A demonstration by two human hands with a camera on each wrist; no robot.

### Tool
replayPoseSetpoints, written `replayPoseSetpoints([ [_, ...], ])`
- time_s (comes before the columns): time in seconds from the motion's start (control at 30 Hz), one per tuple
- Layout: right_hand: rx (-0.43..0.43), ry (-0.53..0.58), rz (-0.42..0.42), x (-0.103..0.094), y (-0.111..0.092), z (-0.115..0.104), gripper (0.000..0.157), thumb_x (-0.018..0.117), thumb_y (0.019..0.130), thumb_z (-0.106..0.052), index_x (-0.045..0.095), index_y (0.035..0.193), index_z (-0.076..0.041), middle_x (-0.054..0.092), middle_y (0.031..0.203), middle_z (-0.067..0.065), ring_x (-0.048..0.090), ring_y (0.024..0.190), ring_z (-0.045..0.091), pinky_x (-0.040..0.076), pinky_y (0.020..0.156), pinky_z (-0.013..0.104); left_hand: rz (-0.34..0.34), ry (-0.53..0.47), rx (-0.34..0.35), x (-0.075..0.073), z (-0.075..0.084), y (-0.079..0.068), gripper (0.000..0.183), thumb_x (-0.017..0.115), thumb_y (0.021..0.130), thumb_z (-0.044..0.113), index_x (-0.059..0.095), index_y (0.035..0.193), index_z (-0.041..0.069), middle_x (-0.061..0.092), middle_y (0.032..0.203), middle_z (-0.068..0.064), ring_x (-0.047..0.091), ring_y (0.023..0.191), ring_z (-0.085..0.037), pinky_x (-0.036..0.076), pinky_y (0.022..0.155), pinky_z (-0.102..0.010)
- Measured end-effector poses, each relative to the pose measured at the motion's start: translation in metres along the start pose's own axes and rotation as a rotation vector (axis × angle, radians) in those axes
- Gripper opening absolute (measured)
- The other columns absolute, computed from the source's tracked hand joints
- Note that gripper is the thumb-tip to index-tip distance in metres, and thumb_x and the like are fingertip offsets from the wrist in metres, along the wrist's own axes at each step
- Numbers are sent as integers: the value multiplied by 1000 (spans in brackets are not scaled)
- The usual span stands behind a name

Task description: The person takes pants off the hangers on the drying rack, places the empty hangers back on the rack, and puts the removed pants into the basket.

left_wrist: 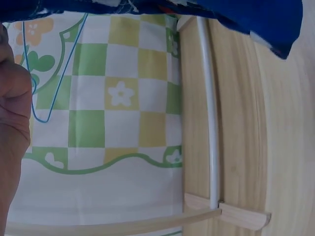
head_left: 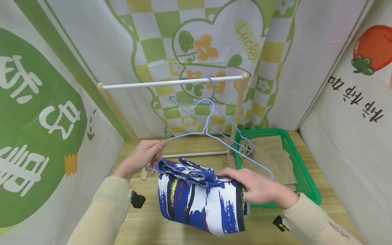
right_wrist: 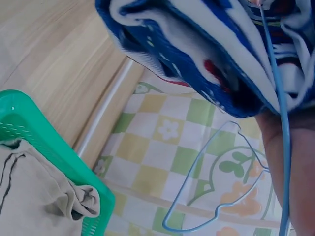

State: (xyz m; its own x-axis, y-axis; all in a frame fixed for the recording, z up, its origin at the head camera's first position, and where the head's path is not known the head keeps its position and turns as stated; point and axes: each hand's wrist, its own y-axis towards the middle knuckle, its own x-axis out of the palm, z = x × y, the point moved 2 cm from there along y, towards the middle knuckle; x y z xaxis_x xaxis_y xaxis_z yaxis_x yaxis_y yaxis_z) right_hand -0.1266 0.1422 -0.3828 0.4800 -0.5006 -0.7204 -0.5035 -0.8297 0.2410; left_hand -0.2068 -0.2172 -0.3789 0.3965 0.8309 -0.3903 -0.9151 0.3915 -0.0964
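My left hand [head_left: 144,158] pinches the left end of a blue wire hanger [head_left: 185,134], whose hook points up. A folded garment [head_left: 202,204], printed in blue, white, black, red and yellow, hangs at the hanger's lower bar with its bunched edge on top. My right hand [head_left: 260,187] grips the garment's right side, with its fingers partly hidden behind the cloth. In the right wrist view the hanger wire [right_wrist: 280,98] passes in front of the garment [right_wrist: 197,64] and the hand [right_wrist: 300,167]. The left wrist view shows the garment's edge [left_wrist: 246,19] overhead.
Behind my hands stands a wooden rack with a white rail [head_left: 171,82]. Another blue hanger [head_left: 226,117] hangs from it. A green basket [head_left: 306,173] at the right holds folded beige cloth [head_left: 269,153]. Printed curtains [head_left: 165,20] enclose the wooden table [head_left: 137,211].
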Motion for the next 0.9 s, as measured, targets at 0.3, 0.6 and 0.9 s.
replayPoseSetpoints([
  [0.3,145,10,-60,5,4,-5,62,75,93,-33,47,146,-17,66,133,-2,66,113,12,55,98,36,-15,-24,21,0,-4,1,63,48,107,49,48,73,-4,56,62,-23,58,41,-25,55,43,-44],
  [0.6,129,-47,53,11,16,0,21,57,99,-1,61,119,-7,70,97,2,59,83,1,55,76,28,-23,-29,0,5,-4,1,63,47,107,50,50,71,-1,61,57,-13,54,40,-22,50,39,-35],
  [0.9,171,-143,400,10,9,9,22,63,95,2,66,116,-3,76,104,12,73,89,22,60,71,32,-46,74,-40,7,-2,0,59,49,107,49,54,72,2,61,57,-15,50,43,-21,48,39,-33],
])
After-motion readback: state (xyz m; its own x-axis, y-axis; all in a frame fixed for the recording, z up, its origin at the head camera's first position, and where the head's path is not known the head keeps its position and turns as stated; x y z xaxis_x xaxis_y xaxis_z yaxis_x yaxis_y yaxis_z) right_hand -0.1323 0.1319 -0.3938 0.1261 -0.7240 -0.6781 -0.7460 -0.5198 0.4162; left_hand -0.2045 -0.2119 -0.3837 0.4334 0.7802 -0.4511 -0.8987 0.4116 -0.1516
